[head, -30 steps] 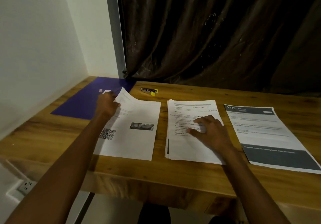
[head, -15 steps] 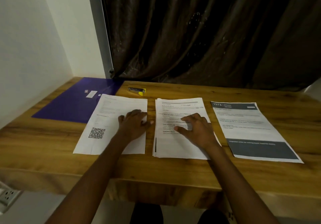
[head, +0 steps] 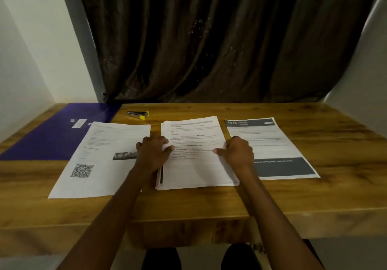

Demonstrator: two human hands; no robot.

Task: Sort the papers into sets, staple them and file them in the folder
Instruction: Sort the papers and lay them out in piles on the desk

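Three lots of paper lie side by side on the wooden desk (head: 209, 204). The middle stack (head: 194, 165) of white printed sheets is held at both sides: my left hand (head: 154, 154) grips its left edge and my right hand (head: 238, 154) grips its right edge, thumbs on top. To the left lies a sheet with a QR code (head: 100, 161). On the right is a sheet with dark grey bands (head: 270, 144). A purple folder (head: 52, 137) lies flat at the far left. A stapler (head: 138, 114) with a yellow tip sits behind the papers.
A dark curtain (head: 209, 39) hangs behind the desk. White walls close in at the left and right. The desk's front edge runs just under my forearms.
My left hand has left the QR-code sheet, which now lies flat, and moved right onto the middle stack's left edge. My right hand shifted from the stack's top to its right edge.
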